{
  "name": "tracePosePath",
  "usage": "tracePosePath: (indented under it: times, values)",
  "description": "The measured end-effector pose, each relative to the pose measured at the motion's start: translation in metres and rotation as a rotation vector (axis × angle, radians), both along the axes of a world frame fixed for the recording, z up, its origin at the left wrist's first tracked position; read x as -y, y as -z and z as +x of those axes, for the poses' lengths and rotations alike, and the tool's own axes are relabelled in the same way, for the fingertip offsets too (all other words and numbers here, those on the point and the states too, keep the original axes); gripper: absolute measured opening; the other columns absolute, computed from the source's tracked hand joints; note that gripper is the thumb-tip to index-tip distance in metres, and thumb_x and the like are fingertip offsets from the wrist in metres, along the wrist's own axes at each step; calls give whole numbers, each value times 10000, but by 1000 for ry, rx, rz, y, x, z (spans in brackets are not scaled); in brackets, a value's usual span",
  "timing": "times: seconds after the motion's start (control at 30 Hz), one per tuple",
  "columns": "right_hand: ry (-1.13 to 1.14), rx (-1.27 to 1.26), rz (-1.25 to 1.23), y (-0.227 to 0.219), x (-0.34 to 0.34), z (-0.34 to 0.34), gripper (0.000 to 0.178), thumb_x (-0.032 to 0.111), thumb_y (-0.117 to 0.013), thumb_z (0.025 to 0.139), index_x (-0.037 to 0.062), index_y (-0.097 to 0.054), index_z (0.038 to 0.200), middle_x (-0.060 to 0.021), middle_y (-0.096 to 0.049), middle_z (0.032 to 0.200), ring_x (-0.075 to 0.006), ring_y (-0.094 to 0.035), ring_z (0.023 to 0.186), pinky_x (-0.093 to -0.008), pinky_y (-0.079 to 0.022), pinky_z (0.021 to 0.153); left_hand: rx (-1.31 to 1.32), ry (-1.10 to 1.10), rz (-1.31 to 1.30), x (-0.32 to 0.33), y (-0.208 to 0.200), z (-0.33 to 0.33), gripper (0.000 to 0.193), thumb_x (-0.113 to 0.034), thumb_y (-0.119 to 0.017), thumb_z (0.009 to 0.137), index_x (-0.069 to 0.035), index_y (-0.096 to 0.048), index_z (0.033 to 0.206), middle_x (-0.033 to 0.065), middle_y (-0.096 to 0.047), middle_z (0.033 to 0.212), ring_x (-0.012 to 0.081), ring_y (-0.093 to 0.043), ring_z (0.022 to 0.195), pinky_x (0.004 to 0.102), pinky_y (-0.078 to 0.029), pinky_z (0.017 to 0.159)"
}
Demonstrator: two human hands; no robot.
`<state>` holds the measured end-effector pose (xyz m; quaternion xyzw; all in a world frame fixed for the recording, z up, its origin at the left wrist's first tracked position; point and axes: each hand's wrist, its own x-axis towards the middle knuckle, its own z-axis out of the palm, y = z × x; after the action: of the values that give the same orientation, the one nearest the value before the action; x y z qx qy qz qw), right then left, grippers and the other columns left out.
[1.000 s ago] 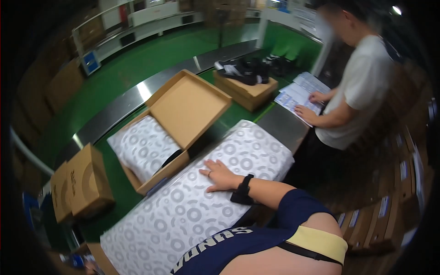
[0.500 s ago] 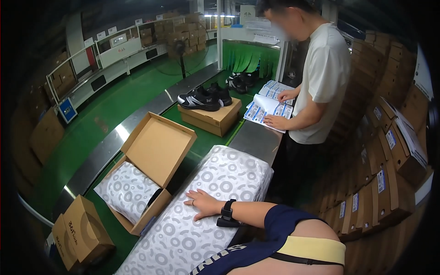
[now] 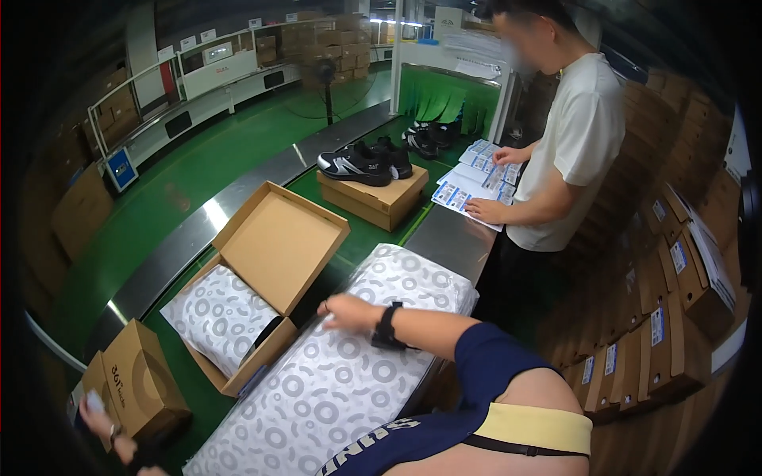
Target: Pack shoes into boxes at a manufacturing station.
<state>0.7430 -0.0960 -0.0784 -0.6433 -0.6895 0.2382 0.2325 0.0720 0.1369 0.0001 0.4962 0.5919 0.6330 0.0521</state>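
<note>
My right hand, a black strap on its wrist, is just over the left edge of a big stack of white wrapping paper with grey rings. Its fingers are smeared by motion. At the lower left my left hand is closed on a small whitish packet, blurred, beside a closed brown carton. Between the hands stands an open shoe box, lid tilted back. Inside lies a bundle in the same patterned paper, with something black showing at its right edge.
Beyond the open box, black sneakers rest on a closed shoe box; more dark shoes sit behind. Across the metal ledge a co-worker leans over printed sheets. Stacked shoe boxes line the right side.
My right hand has lifted from lying flat on the paper and shifted up toward its left edge. My left hand has come into view at the lower left with the small packet.
</note>
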Motion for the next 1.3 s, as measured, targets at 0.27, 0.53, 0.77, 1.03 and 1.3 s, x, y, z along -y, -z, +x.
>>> tracePosePath:
  times: [0.27,0.53,0.77,1.03,1.3]
  values:
    - [77,363,-105,9,-83,37,563,470,-619,677,16,-589,1007,-201,-565,1020,-343,-523,959,-377,-415,836,-433,477,-641,45,99,337,894,-367,-664,666,-9,-177,1325,285,-239,1318,393,-267,1218,403,-243,1006]
    - [-291,211,-81,-31,-74,-60,884,211,-733,600,286,-251,1337,-275,3,1378,-379,-494,987,-375,-416,867,1026,777,-772,33,84,311,754,-460,-465,833,-95,-80,1368,163,-392,1261,288,-434,1109,442,-387,888]
    - [-248,276,28,-18,-75,-62,808,194,-732,590,291,-349,1295,-208,-80,1395,-329,-512,902,-371,-459,788,621,728,-687,15,135,308,534,-103,-346,905,-183,-107,1377,138,-464,1206,211,-522,979,365,-452,816]
    - [-182,230,103,-5,-72,-65,755,195,-735,568,255,-415,1249,-172,-172,1381,-310,-513,882,-368,-460,750,-153,639,-512,10,136,311,473,-78,-321,889,-108,-221,1350,156,-424,1243,230,-490,1021,298,-395,864]
    - [-141,232,104,-3,-68,-74,750,177,-739,553,234,-429,1234,-156,-235,1354,-312,-511,917,-373,-445,775,429,752,-524,17,141,308,459,-80,-301,911,-107,-195,1356,114,-351,1307,215,-431,1096,302,-360,908]
